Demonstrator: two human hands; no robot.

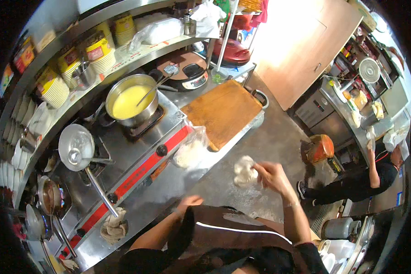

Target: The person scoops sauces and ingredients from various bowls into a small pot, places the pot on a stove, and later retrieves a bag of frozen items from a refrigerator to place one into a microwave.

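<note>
My right hand (271, 176) is raised over the floor, its fingers pinching a pale, soft lump (245, 171). Whether the lump is dough or a bunched cloth I cannot tell. Low in front of my apron, beside the steel counter's front edge, is my left hand (190, 202). Its fingers are partly hidden, and nothing can be made out in them. A clear plastic bag (191, 148) with whitish contents lies at the counter edge, close to a wooden cutting board (222, 113). The board has a dark, worn surface.
On the stove to the left stand a pot (132, 99) of yellow liquid with a ladle, and a wok (76, 147). A folded cloth (114, 226) lies near the counter's front. Across the aisle a person (366, 181) works at another counter; an orange bucket (320, 148) stands on the floor.
</note>
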